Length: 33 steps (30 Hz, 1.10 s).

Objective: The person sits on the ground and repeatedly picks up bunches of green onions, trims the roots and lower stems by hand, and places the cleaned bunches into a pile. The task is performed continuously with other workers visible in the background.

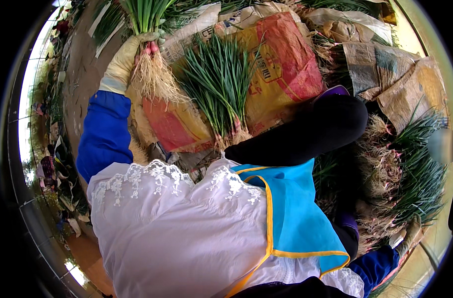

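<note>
At the upper left, my left hand (142,40), in a pale work glove, is closed round a bunch of spring onions (152,47). Their reddish bulbs and long pale roots hang below the fist, and the green leaves point up. My right hand (411,234), also gloved, is at the far lower right against a large heap of spring onions (385,171); its fingers are too small and partly hidden to read. A loose bunch of spring onions (221,84) lies in front of me on a red and yellow woven sack (286,64), roots toward me.
My bent leg in black (301,129) crosses over the sack. A brown woven sack (400,79) partly covers more spring onions at the upper right. Further bunches lie along the top edge. Leaves and scraps litter the ground at the left, beside a tiled strip.
</note>
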Each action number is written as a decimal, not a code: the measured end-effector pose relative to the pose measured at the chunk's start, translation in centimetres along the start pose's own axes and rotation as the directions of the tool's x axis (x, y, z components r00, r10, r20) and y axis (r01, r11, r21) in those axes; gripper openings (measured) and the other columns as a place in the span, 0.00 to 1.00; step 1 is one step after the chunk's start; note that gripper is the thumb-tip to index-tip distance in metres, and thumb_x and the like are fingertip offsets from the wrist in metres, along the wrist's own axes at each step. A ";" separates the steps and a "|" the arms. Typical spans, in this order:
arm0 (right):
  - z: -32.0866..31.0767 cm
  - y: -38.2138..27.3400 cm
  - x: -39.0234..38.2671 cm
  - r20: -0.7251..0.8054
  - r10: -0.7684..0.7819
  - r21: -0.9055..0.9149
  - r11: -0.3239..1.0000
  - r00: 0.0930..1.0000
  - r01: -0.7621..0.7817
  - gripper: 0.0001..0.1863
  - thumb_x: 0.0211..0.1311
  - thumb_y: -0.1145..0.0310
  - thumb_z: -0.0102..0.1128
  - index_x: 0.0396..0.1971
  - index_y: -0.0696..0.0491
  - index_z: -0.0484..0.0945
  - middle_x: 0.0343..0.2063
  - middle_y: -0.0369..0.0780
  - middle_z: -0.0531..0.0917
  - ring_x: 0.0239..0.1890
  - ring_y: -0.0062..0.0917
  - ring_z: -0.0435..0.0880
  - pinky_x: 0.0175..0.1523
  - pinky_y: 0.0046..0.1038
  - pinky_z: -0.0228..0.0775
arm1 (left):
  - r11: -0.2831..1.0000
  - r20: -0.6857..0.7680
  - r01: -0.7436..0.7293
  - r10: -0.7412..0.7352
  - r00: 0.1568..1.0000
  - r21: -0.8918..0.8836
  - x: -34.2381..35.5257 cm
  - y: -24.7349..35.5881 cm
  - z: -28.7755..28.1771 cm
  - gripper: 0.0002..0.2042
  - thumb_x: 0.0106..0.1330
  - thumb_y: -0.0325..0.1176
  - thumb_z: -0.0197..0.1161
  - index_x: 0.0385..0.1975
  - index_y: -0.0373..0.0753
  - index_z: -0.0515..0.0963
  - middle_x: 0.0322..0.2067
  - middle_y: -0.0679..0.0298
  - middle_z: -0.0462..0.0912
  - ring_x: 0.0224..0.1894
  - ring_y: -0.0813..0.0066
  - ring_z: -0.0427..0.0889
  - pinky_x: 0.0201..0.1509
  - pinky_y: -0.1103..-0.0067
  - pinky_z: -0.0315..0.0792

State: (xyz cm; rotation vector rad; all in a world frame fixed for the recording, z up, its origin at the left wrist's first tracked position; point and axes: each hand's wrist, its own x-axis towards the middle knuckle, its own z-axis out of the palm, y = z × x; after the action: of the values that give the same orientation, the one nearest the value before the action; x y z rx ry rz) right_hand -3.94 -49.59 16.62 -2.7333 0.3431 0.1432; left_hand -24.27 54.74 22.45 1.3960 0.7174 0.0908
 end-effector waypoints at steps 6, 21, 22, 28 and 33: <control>-3.9 -1.7 2.2 0.024 -0.129 0.081 0.989 0.991 0.126 0.10 0.61 0.62 0.50 0.40 0.48 0.75 0.11 0.26 0.64 0.09 0.09 0.58 0.13 0.14 0.47 | 0.925 -0.003 -0.069 0.073 0.997 -0.373 3.5 -11.4 -4.3 0.06 0.54 0.29 0.61 0.27 0.35 0.74 0.18 0.62 0.76 0.29 0.72 0.78 0.37 0.76 0.76; 1.5 -14.7 -8.5 0.124 -0.078 -0.090 0.992 0.989 0.090 0.09 0.56 0.68 0.54 0.35 0.55 0.77 0.16 0.33 0.72 0.18 0.16 0.70 0.24 0.19 0.63 | 0.512 0.297 0.764 -0.715 0.633 -0.393 7.0 -53.8 15.7 0.17 0.58 0.36 0.60 0.45 0.38 0.70 0.39 0.59 0.78 0.36 0.68 0.77 0.38 0.73 0.72; 2.8 -16.1 -9.9 0.052 0.037 -0.159 0.987 0.998 -0.029 0.08 0.56 0.68 0.54 0.33 0.55 0.77 0.17 0.32 0.73 0.19 0.15 0.69 0.24 0.18 0.61 | 0.427 0.311 0.761 -0.729 0.609 -0.489 6.4 -52.2 16.2 0.12 0.56 0.37 0.62 0.38 0.42 0.73 0.31 0.64 0.79 0.27 0.75 0.75 0.26 0.80 0.69; 3.6 -8.5 -17.4 0.136 0.191 -0.654 0.755 0.972 -0.057 0.16 0.45 0.71 0.54 0.39 0.49 0.78 0.31 0.41 0.81 0.34 0.28 0.78 0.41 0.24 0.68 | 0.519 0.234 0.826 -0.793 0.562 -0.221 5.3 -48.2 13.3 0.13 0.57 0.38 0.59 0.41 0.43 0.70 0.35 0.64 0.77 0.31 0.74 0.75 0.30 0.78 0.70; 7.9 -14.7 -15.8 -0.297 0.189 -0.072 0.973 0.936 -0.220 0.13 0.53 0.59 0.56 0.37 0.49 0.77 0.33 0.41 0.80 0.35 0.31 0.79 0.41 0.29 0.69 | 0.596 0.122 0.803 -0.799 0.589 0.026 4.6 -43.4 9.3 0.15 0.59 0.39 0.56 0.44 0.44 0.67 0.38 0.64 0.75 0.35 0.73 0.75 0.34 0.77 0.70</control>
State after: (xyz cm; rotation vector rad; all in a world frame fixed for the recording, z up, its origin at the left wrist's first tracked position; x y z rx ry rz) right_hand -15.81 -29.90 16.87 -2.8174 0.7221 -0.1919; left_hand -31.06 39.87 -19.02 0.9127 1.1834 -0.7058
